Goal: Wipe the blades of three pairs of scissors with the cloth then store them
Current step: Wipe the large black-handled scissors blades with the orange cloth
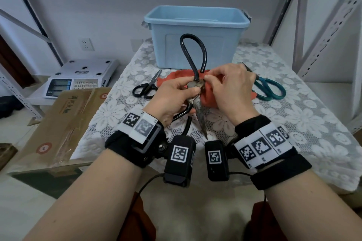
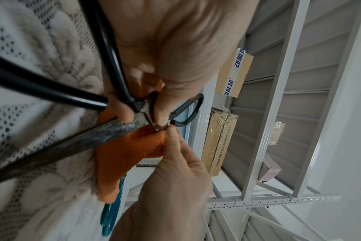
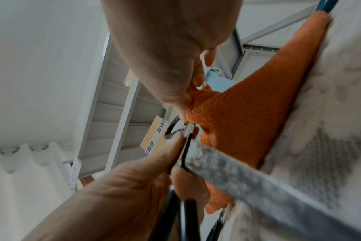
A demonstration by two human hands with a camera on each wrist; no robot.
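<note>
Large old iron scissors (image 1: 197, 103) with black loop handles and a rusty grey blade (image 2: 76, 140) (image 3: 258, 177) are held over the table centre, spread wide apart. My left hand (image 1: 174, 94) grips them at the pivot, thumb on top (image 2: 161, 104). My right hand (image 1: 229, 88) pinches the orange cloth (image 1: 209, 100) (image 2: 126, 156) (image 3: 247, 124) against the metal near the pivot. One blade points down toward me; one handle loop rises in front of the blue bin (image 1: 197, 31). Small black scissors (image 1: 147, 88) lie left of the cloth. Teal-handled scissors (image 1: 268, 88) (image 2: 111, 216) lie right, partly behind my right hand.
A white lace cloth (image 1: 293, 115) covers the table. The blue plastic bin stands without a lid at the table's back. A cardboard box (image 1: 64, 123) and an electronic scale (image 1: 78, 78) sit to the left, off the table. Metal shelving uprights (image 1: 329, 25) rise on the right.
</note>
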